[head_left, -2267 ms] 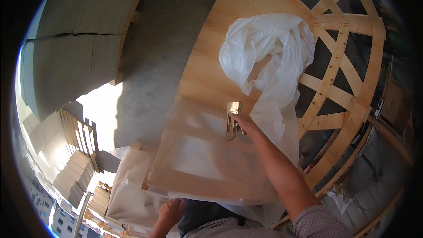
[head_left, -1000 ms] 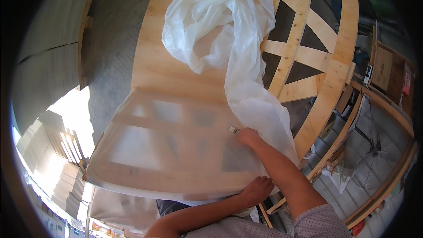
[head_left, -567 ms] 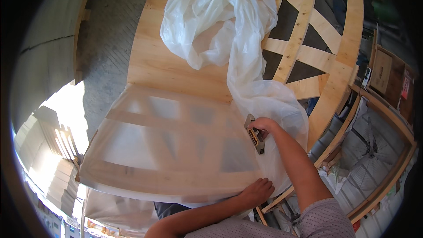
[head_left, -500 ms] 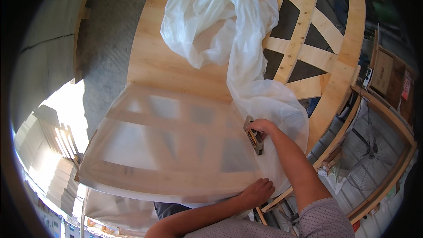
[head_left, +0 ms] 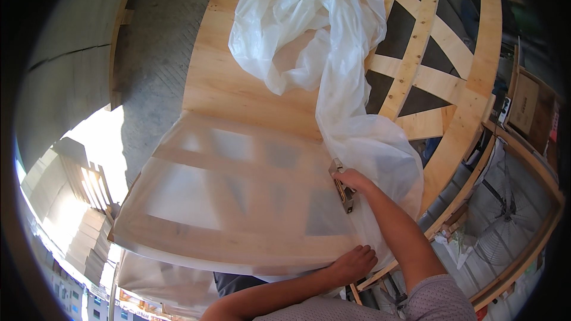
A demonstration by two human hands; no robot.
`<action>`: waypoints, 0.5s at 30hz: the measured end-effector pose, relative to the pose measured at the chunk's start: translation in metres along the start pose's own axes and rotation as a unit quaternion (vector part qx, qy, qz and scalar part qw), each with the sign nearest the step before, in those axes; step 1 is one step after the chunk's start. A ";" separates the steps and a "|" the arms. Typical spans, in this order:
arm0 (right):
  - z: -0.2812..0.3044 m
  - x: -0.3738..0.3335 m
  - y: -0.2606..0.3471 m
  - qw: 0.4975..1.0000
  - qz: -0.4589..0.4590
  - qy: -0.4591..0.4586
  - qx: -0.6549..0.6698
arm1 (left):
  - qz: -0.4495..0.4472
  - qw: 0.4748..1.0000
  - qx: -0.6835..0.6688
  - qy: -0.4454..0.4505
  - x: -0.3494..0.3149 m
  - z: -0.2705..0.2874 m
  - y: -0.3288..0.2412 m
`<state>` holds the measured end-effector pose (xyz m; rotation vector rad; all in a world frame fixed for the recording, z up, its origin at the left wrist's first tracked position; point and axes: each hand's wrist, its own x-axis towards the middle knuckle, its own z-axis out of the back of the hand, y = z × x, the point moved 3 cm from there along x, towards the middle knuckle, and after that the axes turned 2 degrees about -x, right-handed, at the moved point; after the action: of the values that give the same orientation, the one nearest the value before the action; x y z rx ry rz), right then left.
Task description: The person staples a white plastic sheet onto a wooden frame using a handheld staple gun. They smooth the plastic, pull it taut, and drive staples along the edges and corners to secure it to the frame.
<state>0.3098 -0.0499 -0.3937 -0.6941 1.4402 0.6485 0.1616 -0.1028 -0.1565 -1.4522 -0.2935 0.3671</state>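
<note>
My right hand (head_left: 355,179) is wrapped round the handle of a grey staple gun (head_left: 340,189), which rests on the translucent plastic sheet near its right side. Under the sheet (head_left: 238,169) shows a slatted wooden frame, blurred by the film. At the near right edge my left hand (head_left: 355,263) is closed, its curled fingers gripping the plastic sheet. Beyond the staple gun, the rest of the film runs up into a loose white heap (head_left: 256,30) on bare plywood (head_left: 214,53).
A plywood frame (head_left: 425,41) with crossed slats and openings lies at the far right. A wire-caged fan (head_left: 499,232) and a cardboard box (head_left: 523,107) are to the right. Concrete floor (head_left: 157,53) and stacked panels (head_left: 65,53) are at the left.
The whole view has shifted slightly, so everything sits a little further right. Both hands keep nearly the same places on the sheet, with the staple gun still in the right one.
</note>
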 end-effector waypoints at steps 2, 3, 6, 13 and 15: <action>0.010 -0.006 0.037 0.999 0.012 0.031 -0.007 | -0.003 1.000 0.009 -0.006 0.001 -0.001 0.000; 0.013 -0.008 0.059 0.998 0.040 0.050 -0.028 | -0.003 1.000 0.014 -0.009 0.001 -0.002 0.000; -0.001 -0.005 0.125 0.989 0.060 0.130 0.036 | -0.009 0.998 -0.034 -0.044 -0.001 -0.007 0.003; -0.065 0.027 0.189 0.984 0.108 0.136 -0.041 | 0.012 0.992 -0.092 -0.088 -0.001 -0.037 0.010; -0.075 0.029 0.187 0.987 0.128 0.089 -0.033 | -0.002 0.993 -0.079 -0.084 0.000 -0.041 0.010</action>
<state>0.1201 0.0138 -0.4301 -0.6368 1.6970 0.8531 0.1781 -0.1392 -0.1705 -1.5782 -0.4691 0.4721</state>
